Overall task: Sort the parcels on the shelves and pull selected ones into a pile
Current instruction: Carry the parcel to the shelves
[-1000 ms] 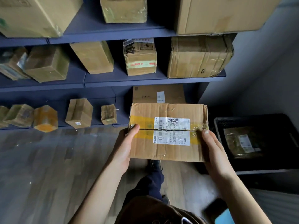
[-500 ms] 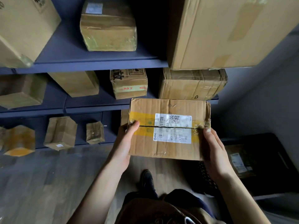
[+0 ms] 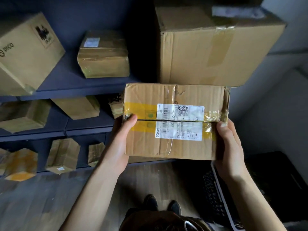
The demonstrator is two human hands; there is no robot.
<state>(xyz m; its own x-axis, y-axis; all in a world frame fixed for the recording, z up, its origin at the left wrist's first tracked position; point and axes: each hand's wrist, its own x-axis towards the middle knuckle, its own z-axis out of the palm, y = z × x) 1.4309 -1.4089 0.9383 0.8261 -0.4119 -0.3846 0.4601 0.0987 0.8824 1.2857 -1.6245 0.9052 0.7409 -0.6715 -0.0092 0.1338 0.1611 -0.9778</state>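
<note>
I hold a brown cardboard parcel point(image 3: 175, 150) in front of the shelves, its top facing me with yellow tape and a white shipping label. My left hand point(image 3: 120, 144) grips its left edge, thumb on top by the tape seam. My right hand point(image 3: 228, 147) grips the right edge, thumb on top. The parcel is lifted level with the middle shelf. Behind it on the blue shelving point(image 3: 80, 92) sit other parcels: a very large box point(image 3: 208, 52) at upper right, a small taped box point(image 3: 104, 55), and a PICO box point(image 3: 25, 52) at upper left.
Several small parcels point(image 3: 62, 155) stand on the bottom shelf at left, one with yellow tape point(image 3: 21, 164). A black crate point(image 3: 270, 185) sits on the floor at right. My feet point(image 3: 162, 204) stand on the wooden floor below the parcel.
Both hands have raised the parcel from the bottom shelf level up to the middle shelf, and my view has tilted upward. The grip is unchanged.
</note>
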